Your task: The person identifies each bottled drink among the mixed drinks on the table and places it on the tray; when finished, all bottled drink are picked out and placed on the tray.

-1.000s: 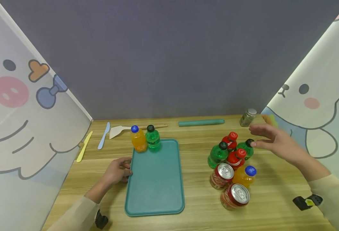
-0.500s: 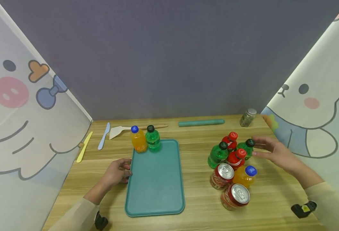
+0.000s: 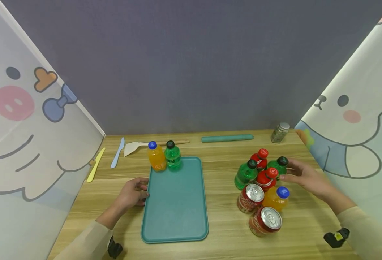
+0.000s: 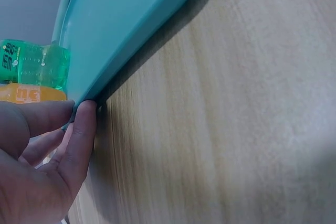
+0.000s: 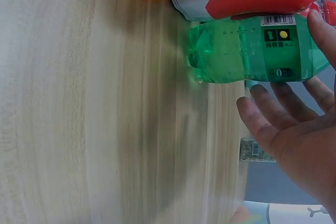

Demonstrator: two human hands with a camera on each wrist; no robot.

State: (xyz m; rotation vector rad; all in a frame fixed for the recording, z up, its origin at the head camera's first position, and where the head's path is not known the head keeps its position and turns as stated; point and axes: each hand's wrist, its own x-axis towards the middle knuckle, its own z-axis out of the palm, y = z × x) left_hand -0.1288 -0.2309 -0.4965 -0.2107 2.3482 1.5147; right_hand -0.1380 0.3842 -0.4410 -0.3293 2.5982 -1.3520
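My left hand (image 3: 133,193) pinches the left rim of the teal tray (image 3: 174,206) between thumb and fingers, seen close in the left wrist view. At the tray's far left stand an orange drink bottle (image 3: 157,159) and a green soda bottle (image 3: 172,156). My right hand (image 3: 304,177) is at the right side of another green soda bottle (image 5: 252,51), thumb and fingers spread around its upper part. That bottle stands upright behind a red-capped bottle (image 3: 266,178). Around it are a second red bottle (image 3: 259,159), a green bottle (image 3: 246,174) and an orange bottle (image 3: 275,199).
Two red drink cans (image 3: 265,221) stand at the front of the bottle group. Along the back lie a spatula (image 3: 133,147) and a teal rod (image 3: 226,138), with a glass spice jar (image 3: 280,133) at the right. Blue (image 3: 117,153) and yellow knives (image 3: 96,165) lie at the left.
My right hand has come down and slightly forward from above the green bottle's cap to beside its upper part. My left hand and the tray have stayed put.
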